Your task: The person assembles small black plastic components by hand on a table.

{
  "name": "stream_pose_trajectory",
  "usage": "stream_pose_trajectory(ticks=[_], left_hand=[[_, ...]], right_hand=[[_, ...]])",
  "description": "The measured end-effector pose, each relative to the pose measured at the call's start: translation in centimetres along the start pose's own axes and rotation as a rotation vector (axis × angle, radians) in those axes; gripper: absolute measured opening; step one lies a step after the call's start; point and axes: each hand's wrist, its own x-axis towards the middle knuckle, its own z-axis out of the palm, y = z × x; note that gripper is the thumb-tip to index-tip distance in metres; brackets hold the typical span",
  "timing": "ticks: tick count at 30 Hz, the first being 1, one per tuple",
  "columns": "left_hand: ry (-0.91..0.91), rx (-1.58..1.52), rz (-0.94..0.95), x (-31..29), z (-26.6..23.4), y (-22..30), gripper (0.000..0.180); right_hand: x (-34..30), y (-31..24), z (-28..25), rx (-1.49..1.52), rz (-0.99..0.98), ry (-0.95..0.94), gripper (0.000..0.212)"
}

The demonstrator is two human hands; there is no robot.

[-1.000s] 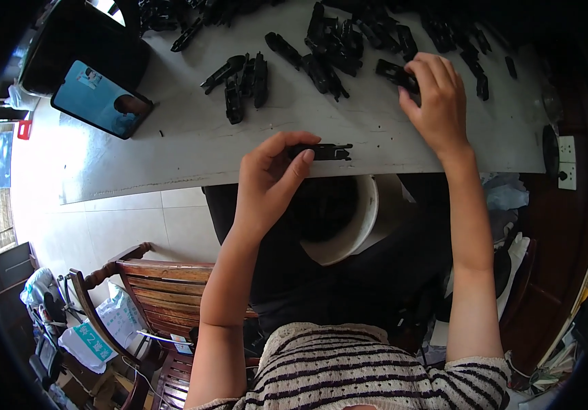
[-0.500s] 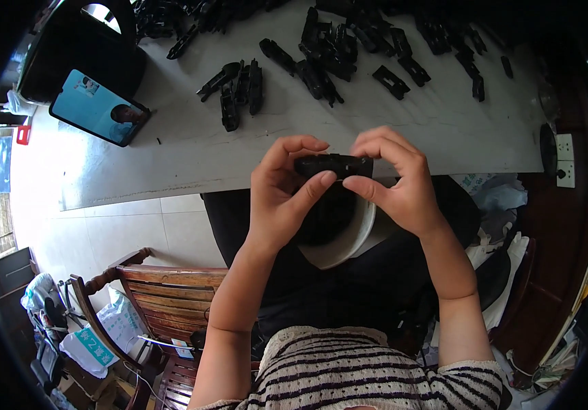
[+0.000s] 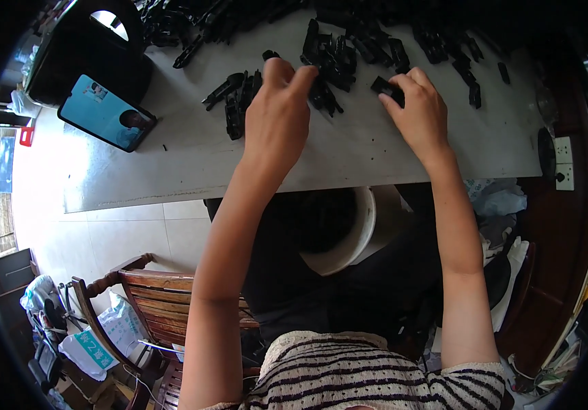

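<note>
My left hand reaches over the table with its fingers curled down on a long black plastic part, mostly hidden under them. To its right, my right hand has thumb and fingers closed on a short black plastic part lying at the table's middle. Several similar black parts lie in a loose cluster between and beyond the hands. Another small group sits just left of my left hand. Below the table edge, a white bucket stands between my legs, its inside dark.
A phone with a lit screen leans on a black container at the left of the grey table. Heaps of black parts line the far side. A wooden chair stands lower left; wall sockets are at right.
Both hands have moved from above the bucket forward over the table and apart, each to a separate black part. The black part they held together is no longer seen.
</note>
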Motion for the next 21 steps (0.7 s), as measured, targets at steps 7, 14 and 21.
stream_pose_trajectory(ticks=[7, 14, 21], left_hand=[[-0.074, 0.069, 0.077, 0.0, -0.2, -0.4, 0.020], [-0.248, 0.440, 0.243, 1.2, 1.1, 1.2, 0.009], [-0.129, 0.195, 0.269, 0.6, 0.9, 1.8, 0.015]], right_hand=[[-2.3, -1.2, -1.0, 0.521, 0.157, -0.055, 0.020], [-4.1, -1.3, -0.3, 0.965, 0.269, 0.011, 0.021], [-5.2, -1.2, -1.6, 1.179, 0.263, 0.176, 0.028]])
